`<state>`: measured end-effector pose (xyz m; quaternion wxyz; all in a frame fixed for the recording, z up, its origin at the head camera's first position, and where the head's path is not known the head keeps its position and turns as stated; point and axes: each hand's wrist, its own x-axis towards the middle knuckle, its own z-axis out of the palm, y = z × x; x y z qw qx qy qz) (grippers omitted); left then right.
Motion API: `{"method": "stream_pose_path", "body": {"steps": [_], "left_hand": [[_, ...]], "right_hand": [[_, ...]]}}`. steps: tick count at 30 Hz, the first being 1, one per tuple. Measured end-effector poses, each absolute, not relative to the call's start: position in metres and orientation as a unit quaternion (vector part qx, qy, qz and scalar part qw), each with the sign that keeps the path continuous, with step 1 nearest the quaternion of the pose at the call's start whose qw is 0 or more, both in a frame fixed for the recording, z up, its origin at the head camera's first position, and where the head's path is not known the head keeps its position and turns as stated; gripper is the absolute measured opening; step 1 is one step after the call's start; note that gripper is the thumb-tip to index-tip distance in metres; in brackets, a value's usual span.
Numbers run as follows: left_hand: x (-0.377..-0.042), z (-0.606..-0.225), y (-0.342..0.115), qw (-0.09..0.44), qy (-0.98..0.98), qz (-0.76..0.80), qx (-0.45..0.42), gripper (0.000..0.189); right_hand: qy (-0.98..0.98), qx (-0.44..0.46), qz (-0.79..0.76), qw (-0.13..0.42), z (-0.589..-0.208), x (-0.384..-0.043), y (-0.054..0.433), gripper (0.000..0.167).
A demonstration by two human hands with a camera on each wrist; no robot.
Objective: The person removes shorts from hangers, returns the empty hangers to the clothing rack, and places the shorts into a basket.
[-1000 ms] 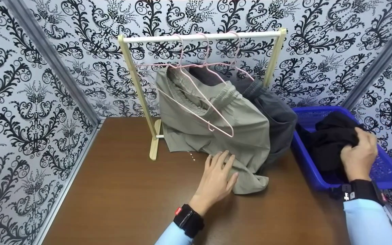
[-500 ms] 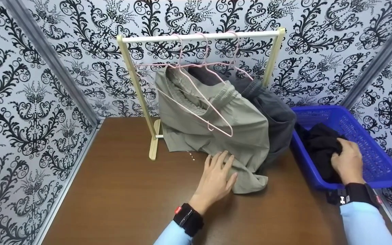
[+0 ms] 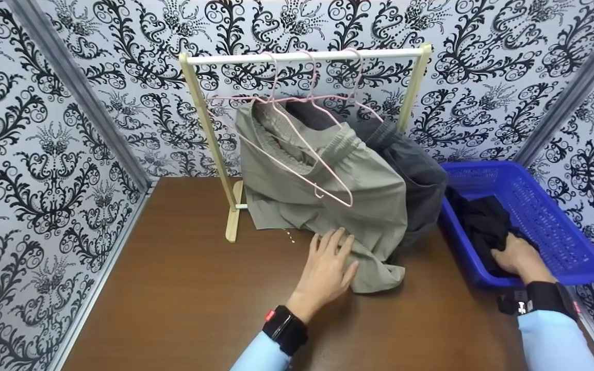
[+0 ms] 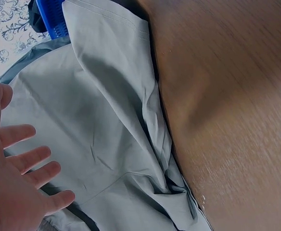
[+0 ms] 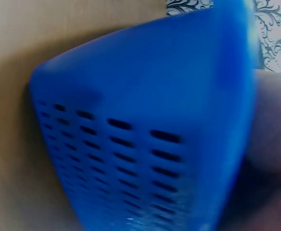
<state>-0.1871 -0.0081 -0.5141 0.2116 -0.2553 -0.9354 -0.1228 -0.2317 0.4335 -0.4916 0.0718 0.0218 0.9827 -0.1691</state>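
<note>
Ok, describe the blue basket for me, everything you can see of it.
The blue basket is an open-topped, roughly rectangular tub that looks like plastic, with rows of slots through its walls and a smooth rim. It sits upright on the brown table, right of the clothes rack in the head view. Black cloth lies bunched toward its left side, and the right hand reaches in over the near rim. Whether the dark grey garment touches it is unclear.
</note>
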Motion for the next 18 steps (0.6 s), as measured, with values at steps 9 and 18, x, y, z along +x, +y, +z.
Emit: {"method": "stream_pose_path", "body": {"steps": [9,18], "left_hand": [[-0.189,-0.515,-0.01,0.222,-0.934,-0.121,-0.254,0.054],[-0.19,-0.513,-0.013,0.23,-0.933,-0.129,-0.246,0.054]], "right_hand": [[0.982,0.055,-0.181,0.015,-0.47,-0.223,0.404,0.076],[0.947,0.025,-0.247,-0.205,-0.459,-0.211,0.355,0.049]]}}
